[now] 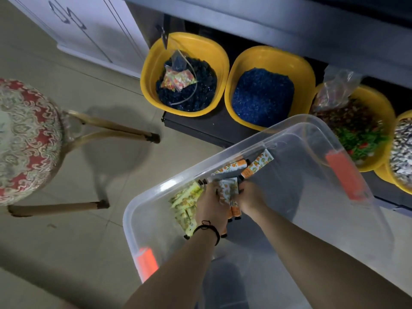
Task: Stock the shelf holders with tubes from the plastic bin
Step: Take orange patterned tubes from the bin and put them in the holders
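Evidently the stocking was at its gathering stage: no shelf holder showed, and every visible tube was inside the clear plastic bin [278,197]. The left hand [211,206] curled around a bundle of orange-print tubes [227,189]. The right hand [249,197] met the same bundle, its fingers hidden, so its grip could not be told. Just left of the left hand lay a bunch of yellow-green tubes [185,204], too blurred to count. Beyond both hands lay about three loose orange-print ones, and farther ahead stood four yellow tubs [153,59].
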`<state>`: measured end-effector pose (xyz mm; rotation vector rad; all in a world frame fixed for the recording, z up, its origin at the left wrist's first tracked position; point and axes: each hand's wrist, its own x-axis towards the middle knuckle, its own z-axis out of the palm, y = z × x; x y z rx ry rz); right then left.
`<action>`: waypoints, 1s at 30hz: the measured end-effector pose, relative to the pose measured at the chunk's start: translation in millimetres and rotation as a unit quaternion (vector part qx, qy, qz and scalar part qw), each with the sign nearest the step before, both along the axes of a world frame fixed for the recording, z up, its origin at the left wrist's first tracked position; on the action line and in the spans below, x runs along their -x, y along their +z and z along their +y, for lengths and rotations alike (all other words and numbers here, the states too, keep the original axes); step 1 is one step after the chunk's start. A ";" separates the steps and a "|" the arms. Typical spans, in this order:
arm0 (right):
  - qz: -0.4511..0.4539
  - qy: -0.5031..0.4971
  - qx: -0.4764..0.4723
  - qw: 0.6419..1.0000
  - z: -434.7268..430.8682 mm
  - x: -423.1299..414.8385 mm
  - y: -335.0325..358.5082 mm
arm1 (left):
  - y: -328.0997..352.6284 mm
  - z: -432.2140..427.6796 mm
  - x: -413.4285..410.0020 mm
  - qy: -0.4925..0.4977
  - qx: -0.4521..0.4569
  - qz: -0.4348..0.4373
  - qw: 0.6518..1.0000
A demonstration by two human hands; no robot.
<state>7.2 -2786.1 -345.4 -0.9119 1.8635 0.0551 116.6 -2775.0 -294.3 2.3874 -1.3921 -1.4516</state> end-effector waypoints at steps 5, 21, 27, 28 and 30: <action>-0.017 -0.022 0.017 0.999 4.3 2.1 17.9 | 13.0 -5.7 -4.8 -0.066 -0.020 0.062 0.996; -0.058 0.040 0.193 0.979 -20.2 51.2 251.0 | 214.4 -49.6 -19.7 -0.182 0.064 0.143 0.971; -0.048 0.023 0.308 0.950 -39.4 53.8 398.9 | 363.9 -76.7 -22.5 -0.224 0.195 0.177 0.938; -0.044 0.023 0.325 0.945 -43.9 54.0 425.7 | 388.0 -82.9 -25.1 -0.238 0.216 0.175 0.931; -0.030 0.026 0.354 0.934 -51.7 55.4 481.8 | 437.7 -95.4 -31.4 -0.242 0.256 0.168 0.921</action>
